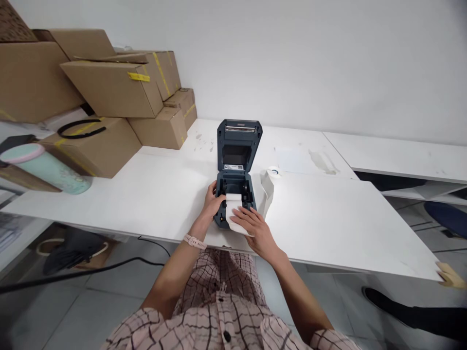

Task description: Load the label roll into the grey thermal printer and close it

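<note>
A dark blue label printer (239, 146) stands on the white table with its lid raised. White paper (234, 214) lies over its lower part and hangs toward the front edge. My left hand (212, 201) is wrapped round the printer's left side, its thumb reaching over the rim beside the paper. Fingers slightly spread, my right hand (255, 228) rests flat on the paper at the front right. Right of the printer, a strip of white backing paper (268, 192) curls on the table, with a small white roll (273, 171) behind it.
Cardboard boxes (113, 90) are stacked at the back left. A mint tumbler (54, 167) leans at the left, near a black band (80, 128) on a box. Thin sheets (292, 159) lie at the back right. Another person's leg (419, 313) shows at the lower right.
</note>
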Tool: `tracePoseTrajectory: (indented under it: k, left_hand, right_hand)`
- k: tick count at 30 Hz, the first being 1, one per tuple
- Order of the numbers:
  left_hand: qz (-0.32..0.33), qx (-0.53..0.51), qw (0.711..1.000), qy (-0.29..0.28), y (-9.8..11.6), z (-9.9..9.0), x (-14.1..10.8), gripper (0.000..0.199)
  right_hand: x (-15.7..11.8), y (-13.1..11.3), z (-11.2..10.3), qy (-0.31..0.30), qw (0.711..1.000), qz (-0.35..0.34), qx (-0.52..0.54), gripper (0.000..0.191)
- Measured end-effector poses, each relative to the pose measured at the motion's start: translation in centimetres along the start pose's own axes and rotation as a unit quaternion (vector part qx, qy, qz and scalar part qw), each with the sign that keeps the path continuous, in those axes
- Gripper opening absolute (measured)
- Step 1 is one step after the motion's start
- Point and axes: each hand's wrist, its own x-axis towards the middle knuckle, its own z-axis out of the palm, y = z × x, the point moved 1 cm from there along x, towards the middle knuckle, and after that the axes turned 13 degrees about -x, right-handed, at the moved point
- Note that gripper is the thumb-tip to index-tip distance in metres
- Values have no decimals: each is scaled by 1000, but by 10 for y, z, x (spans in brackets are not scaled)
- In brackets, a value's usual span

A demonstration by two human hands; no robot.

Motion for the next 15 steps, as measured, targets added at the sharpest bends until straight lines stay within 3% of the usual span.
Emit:
tracePoseTrajectory:
  k: [7, 15]
  left_hand:
    - [-12, -24, 1000, 1, -2, 1, 0, 76]
    - [-5, -21, 999, -25, -6, -4, 2, 79]
  right_hand:
    - [0, 7, -7, -15, 1000, -10, 20, 45]
    - [0, 6, -14, -35, 999, -5, 27, 50]
